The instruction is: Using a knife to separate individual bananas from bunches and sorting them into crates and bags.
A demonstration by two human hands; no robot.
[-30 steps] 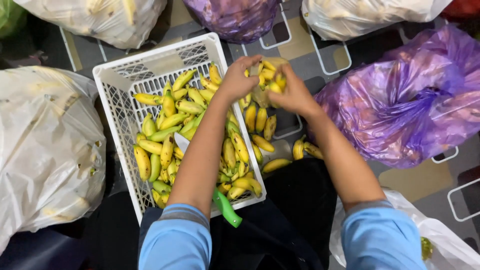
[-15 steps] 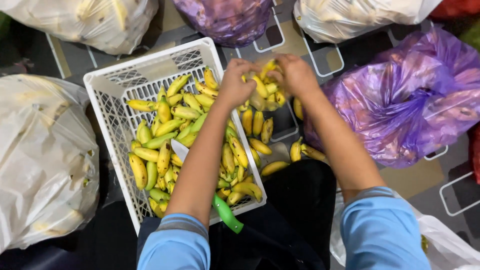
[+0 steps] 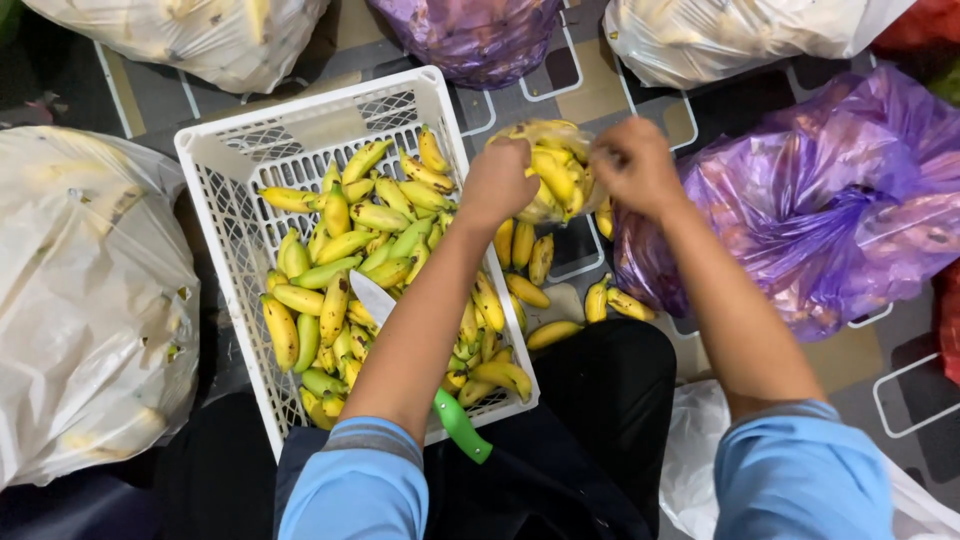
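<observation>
My left hand (image 3: 497, 182) and my right hand (image 3: 634, 165) both grip a clear plastic bag of small yellow bananas (image 3: 553, 178), held between them above the floor just right of a white plastic crate (image 3: 236, 165). The crate is filled with several yellow and green small bananas (image 3: 345, 255). A knife with a green handle (image 3: 461, 427) lies across the crate's near edge, its blade partly under my left forearm. Loose bananas (image 3: 540, 300) lie on the floor below the bag.
Large white plastic sacks sit at the left (image 3: 85, 300), top left (image 3: 190, 35) and top right (image 3: 740, 30). Purple plastic bags stand at the right (image 3: 840, 200) and top middle (image 3: 475, 35). A white bag (image 3: 690, 470) lies near my right knee. The floor is patterned tile.
Both hands have stayed together on the bunch just right of the crate and now hold it in a clear bag. The view has shifted slightly, so the crate sits further left.
</observation>
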